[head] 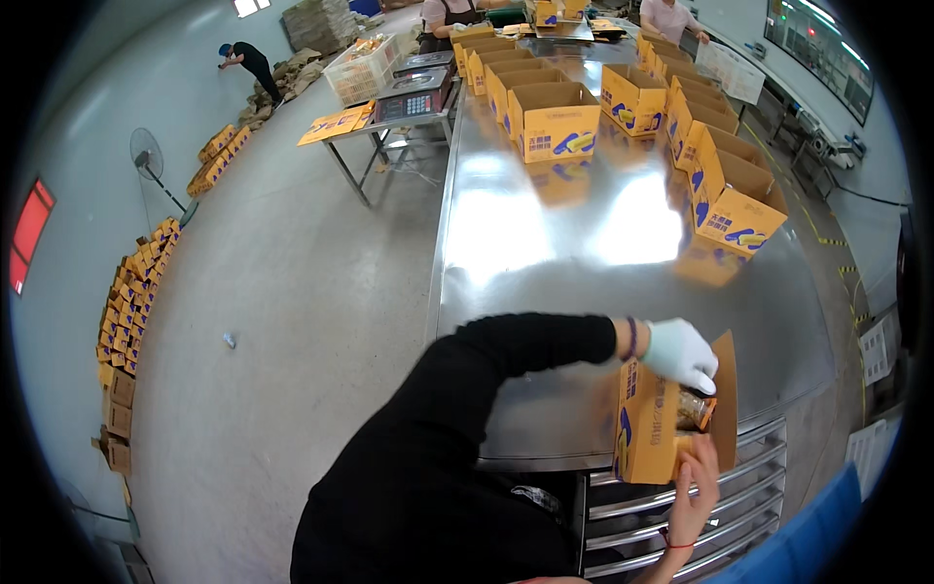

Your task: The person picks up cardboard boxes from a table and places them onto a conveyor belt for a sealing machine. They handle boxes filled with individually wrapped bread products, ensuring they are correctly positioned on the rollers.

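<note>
An open yellow cardboard box (646,431) with blue print stands at the near right corner of the steel table, one flap raised on its right side. Clear packets (693,410) with orange edges show inside. My left hand (682,355), in a white glove, reaches over the far end of the box with its fingers bent down at the opening; whether it grips anything is hidden. My right hand (699,471) is bare and lies at the near end of the box, fingers on the cardboard edge; its hold is not clear.
Rows of open yellow boxes (560,135) line both sides of the steel table (525,292). Metal rails (657,504) adjoin its near edge, with a blue container (803,529) at lower right. Scales (405,106) stand on a side table. Other people are at the far end.
</note>
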{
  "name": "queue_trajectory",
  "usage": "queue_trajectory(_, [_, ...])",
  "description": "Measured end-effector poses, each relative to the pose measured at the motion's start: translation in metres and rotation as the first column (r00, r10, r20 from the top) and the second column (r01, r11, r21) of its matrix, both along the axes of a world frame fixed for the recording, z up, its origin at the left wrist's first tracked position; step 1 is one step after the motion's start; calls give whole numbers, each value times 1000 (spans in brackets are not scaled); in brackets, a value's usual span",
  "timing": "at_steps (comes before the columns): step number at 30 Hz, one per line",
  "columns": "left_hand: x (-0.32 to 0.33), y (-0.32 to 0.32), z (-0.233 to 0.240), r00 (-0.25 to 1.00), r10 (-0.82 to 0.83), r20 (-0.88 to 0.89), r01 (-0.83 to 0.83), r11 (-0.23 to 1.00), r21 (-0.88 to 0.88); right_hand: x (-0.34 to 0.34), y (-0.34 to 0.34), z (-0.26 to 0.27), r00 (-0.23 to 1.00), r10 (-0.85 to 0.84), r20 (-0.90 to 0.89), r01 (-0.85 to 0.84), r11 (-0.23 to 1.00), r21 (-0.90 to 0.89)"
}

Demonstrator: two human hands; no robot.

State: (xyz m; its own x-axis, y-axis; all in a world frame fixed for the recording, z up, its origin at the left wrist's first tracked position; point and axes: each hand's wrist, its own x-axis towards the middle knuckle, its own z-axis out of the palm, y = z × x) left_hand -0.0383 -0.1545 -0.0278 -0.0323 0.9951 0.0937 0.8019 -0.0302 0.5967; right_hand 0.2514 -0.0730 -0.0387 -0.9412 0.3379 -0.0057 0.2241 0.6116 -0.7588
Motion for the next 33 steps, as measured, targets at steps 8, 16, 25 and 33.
queue_trajectory(8, [-10,-2,-12,884,426,193,-455,880,138,-47,-90,50,931,-363,33,225,644,731])
queue_trajectory(16, [5,29,-38,665,-5,747,163,977,-138,19,-85,28,936,-341,87,223,767,601])
queue_trajectory(25, [285,178,-95,846,87,525,-284,908,307,145,42,-1,696,-717,-38,493,439,751])
queue_trajectory(33, [156,182,-7,979,-169,115,140,965,221,268,61,-29,524,-839,-147,562,211,800])
